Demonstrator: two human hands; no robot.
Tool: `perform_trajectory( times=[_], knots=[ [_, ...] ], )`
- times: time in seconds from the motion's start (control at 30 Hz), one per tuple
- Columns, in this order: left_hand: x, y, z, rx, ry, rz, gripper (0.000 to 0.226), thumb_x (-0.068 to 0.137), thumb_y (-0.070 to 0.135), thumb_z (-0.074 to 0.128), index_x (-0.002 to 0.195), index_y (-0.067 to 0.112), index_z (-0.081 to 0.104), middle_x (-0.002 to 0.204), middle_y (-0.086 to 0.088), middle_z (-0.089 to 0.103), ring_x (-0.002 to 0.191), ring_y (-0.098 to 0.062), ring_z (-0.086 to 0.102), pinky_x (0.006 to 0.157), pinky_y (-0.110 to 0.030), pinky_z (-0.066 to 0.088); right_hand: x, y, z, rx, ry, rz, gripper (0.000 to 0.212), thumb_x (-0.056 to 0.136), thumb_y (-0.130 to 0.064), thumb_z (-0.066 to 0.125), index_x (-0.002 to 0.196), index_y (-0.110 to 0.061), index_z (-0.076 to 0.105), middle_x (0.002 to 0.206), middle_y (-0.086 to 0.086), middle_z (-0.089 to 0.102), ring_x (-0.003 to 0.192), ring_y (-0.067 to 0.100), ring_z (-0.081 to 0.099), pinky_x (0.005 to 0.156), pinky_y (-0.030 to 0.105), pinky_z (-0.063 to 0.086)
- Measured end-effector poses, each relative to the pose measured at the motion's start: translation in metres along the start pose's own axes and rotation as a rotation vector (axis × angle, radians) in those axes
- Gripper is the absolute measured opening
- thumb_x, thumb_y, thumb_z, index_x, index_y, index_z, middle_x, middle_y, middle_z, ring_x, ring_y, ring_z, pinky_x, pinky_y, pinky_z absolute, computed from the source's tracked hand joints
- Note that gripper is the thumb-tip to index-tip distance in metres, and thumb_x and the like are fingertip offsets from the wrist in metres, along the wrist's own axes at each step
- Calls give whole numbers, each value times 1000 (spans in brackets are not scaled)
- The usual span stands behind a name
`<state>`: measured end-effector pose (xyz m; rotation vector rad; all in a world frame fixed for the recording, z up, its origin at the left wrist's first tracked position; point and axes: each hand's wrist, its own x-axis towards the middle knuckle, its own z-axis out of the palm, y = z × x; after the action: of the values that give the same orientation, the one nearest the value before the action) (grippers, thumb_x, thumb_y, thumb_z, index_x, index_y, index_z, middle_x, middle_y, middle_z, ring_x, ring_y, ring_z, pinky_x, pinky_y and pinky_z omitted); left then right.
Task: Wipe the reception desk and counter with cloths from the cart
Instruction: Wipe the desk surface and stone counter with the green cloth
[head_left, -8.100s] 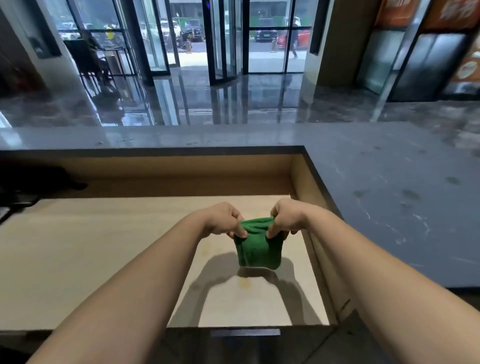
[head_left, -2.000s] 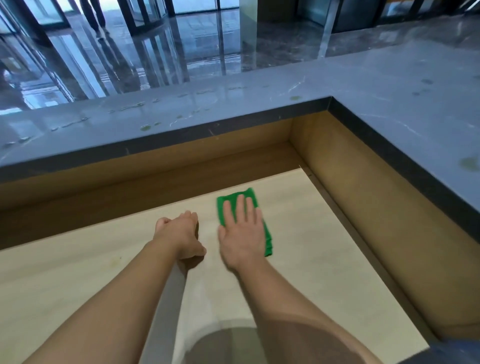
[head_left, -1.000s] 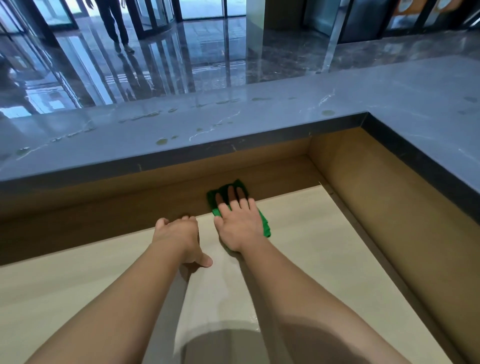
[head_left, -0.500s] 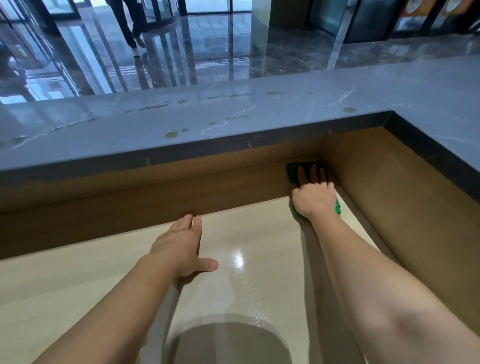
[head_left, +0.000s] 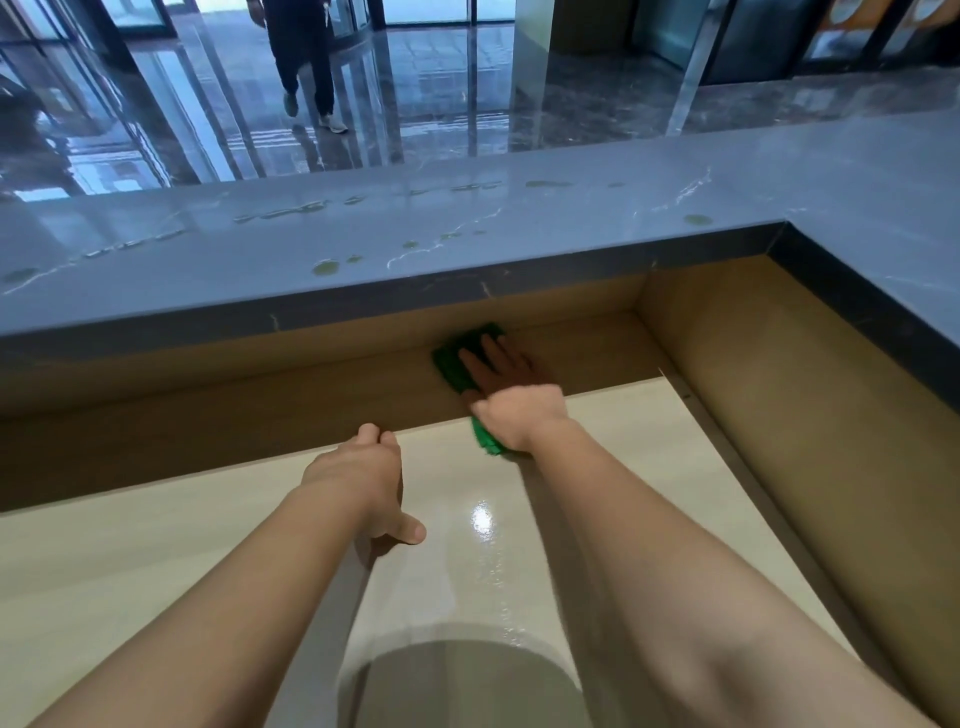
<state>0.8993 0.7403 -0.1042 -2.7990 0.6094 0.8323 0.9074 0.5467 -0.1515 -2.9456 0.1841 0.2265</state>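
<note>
Now the right hand (head_left: 517, 402), fingers straight, presses the green cloth (head_left: 453, 365) against the back panel (head_left: 208, 421) behind the pale counter (head_left: 130, 561). The left hand (head_left: 363, 478) rests on that counter, loosely bent, holding nothing.

Both arms are bare and enter from the bottom edge. The left forearm (head_left: 234, 597) rises from the lower left and the right forearm (head_left: 649, 545) from the lower right, converging toward frame centre.

Left grip (head_left: 363, 478): just left of centre, back of the hand upward. The thumb (head_left: 408, 532) sticks out to the right. The fingers are foreshortened and hold nothing.

Right grip (head_left: 511, 400): reaches higher in the frame, just right of centre, wrist extended and palm down. The fingers (head_left: 491, 353) are straight, slightly spread and pressed flat.
</note>
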Motion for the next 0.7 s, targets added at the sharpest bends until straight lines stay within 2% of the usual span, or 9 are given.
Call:
perform_trajectory(
  times=[0.17,0.27,0.33,0.4,0.47,0.53,0.63,0.7],
  knots=[
    [1,-1,1,-3,16,12,110,67,63,75,148,13,21,141,1,29,125,-22,45,95,-33,47,-13,92,-15,-36,7,345,59,103,-48,19,156,-31,1,164,-1,-8,150,18,-9,122,37,2],
    [1,-4,3,-22,22,21,112,66,64,75,149,12,19,142,0,28,127,-24,43,99,-34,45,-18,118,-15,-47,6,464,60,103,-47,19,156,-29,-2,164,0,-9,151,20,-7,122,39,6],
    [0,-5,6,-29,36,28,115,69,64,72,152,12,13,148,-1,25,134,-27,36,109,-35,35,-17,114,-13,-47,12,501,61,103,-44,21,156,-28,-4,164,2,-11,151,22,-7,122,40,6],
    [-2,-5,6,-18,43,26,115,73,64,70,154,13,6,154,-2,18,142,-29,25,117,-36,18,-13,96,-10,-59,17,519,61,103,-43,20,156,-27,-5,163,4,-11,151,25,-8,122,41,3],
    [-2,-5,6,-4,41,21,115,74,64,69,154,13,5,156,-3,15,144,-28,20,119,-37,8,-8,67,-4,-72,25,476,60,103,-40,19,156,-26,-4,163,5,-10,150,27,-9,121,42,0],
    [-1,-4,6,2,39,16,114,73,64,69,154,12,8,156,-3,17,144,-27,22,119,-37,6,-6,27,1,-78,30,346,60,102,-37,20,157,-25,-2,163,7,-10,150,27,-9,121,43,-1],
    [1,-4,6,4,30,16,115,71,64,70,153,12,10,156,-4,17,143,-24,25,120,-38,5,-17,-38,10,-20,33,125,59,101,-40,20,157,-27,5,163,5,-8,151,25,-8,119,42,13],
    [2,-3,6,8,21,13,114,71,65,70,154,13,10,156,-4,17,143,-23,26,120,-39,5,-27,-64,15,-7,36,12,56,102,-44,17,156,-29,12,163,3,-1,151,24,-5,114,42,21]
  ],
)
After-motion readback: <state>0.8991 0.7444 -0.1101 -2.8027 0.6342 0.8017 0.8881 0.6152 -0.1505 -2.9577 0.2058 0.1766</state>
